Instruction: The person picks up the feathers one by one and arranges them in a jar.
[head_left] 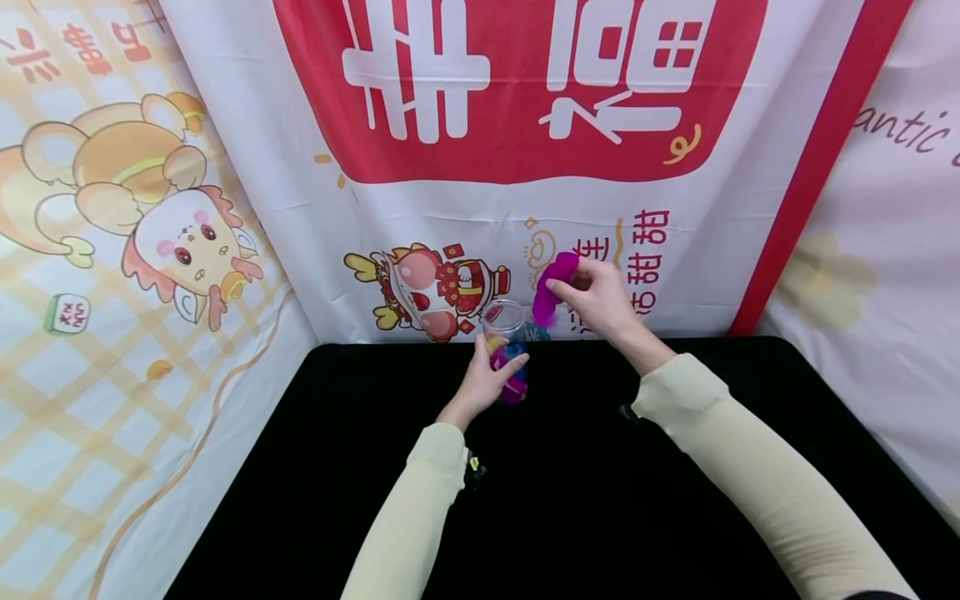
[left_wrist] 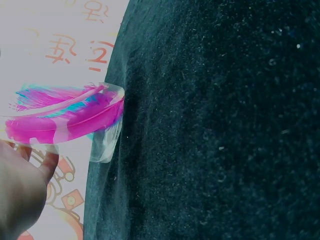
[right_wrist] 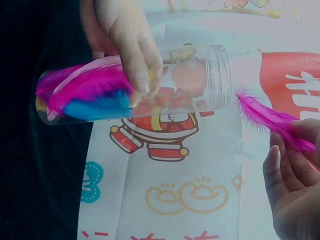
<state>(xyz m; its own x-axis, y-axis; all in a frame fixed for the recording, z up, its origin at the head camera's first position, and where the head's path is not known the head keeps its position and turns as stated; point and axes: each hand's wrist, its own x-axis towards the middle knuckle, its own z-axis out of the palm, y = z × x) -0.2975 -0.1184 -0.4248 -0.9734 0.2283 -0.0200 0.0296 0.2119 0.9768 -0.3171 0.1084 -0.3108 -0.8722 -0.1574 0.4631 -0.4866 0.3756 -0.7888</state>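
A clear plastic jar (head_left: pixel 504 317) with an open mouth stands near the far edge of the black table. Pink, blue and yellowish feathers (right_wrist: pixel 95 95) lie in its lower part. My left hand (head_left: pixel 483 375) grips the jar around its middle; in the left wrist view the fingers (left_wrist: pixel 49 162) touch its wall. Above and to the right, my right hand (head_left: pixel 600 300) pinches a magenta feather (head_left: pixel 553 292) between thumb and fingers. In the right wrist view, the fluffy end of this magenta feather (right_wrist: pixel 265 117) points at the jar's mouth, a small gap apart from it.
The black cloth-covered table (head_left: pixel 570 500) stretches toward me. Right behind the jar hangs a white and red printed curtain (head_left: pixel 420 200). Another printed curtain (head_left: pixel 150 375) borders the left side, and a white one (head_left: pixel 885 333) the right.
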